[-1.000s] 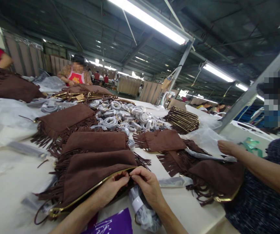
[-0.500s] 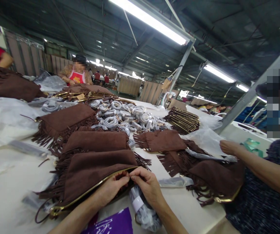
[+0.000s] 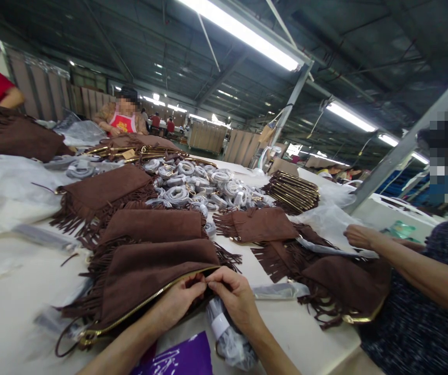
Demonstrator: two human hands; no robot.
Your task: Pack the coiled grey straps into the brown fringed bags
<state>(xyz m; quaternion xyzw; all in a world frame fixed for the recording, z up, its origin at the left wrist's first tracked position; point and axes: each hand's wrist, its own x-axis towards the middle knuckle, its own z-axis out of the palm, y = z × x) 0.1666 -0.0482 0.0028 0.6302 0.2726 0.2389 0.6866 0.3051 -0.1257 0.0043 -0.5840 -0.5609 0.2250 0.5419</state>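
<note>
Table [image 3: 297, 333]: white, laden.
Plastic [image 3: 9, 192]: pale, crumpled, at the left edge.
Strap heap [image 3: 192, 185]: coiled, grey-wrapped pieces, beyond the bags.
Bag [image 3: 157, 273]: brown, fringed, lying nearest the wearer, its mouth turned toward them; the hands are at the right end of that mouth.
Second bag [image 3: 157, 224]: brown, just behind the first.
Stack [image 3: 292, 192]: brown, gold-edged, right of the heap.
Packet [image 3: 180, 359]: purple with white marks (partly out of view), below the bag.
Wrapped strap [image 3: 235, 349]: banded in white, beside the right wrist.
Left hand [image 3: 187, 291]: thumb and curled fingers pressed together at the mouth.
Right hand [image 3: 233, 291]: thumb and forefinger pressed together, tips meeting the left hand's (what lies between, if anything, cannot be told).
Zip [image 3: 145, 303]: gold-toothed, along the bag's near edge.
</note>
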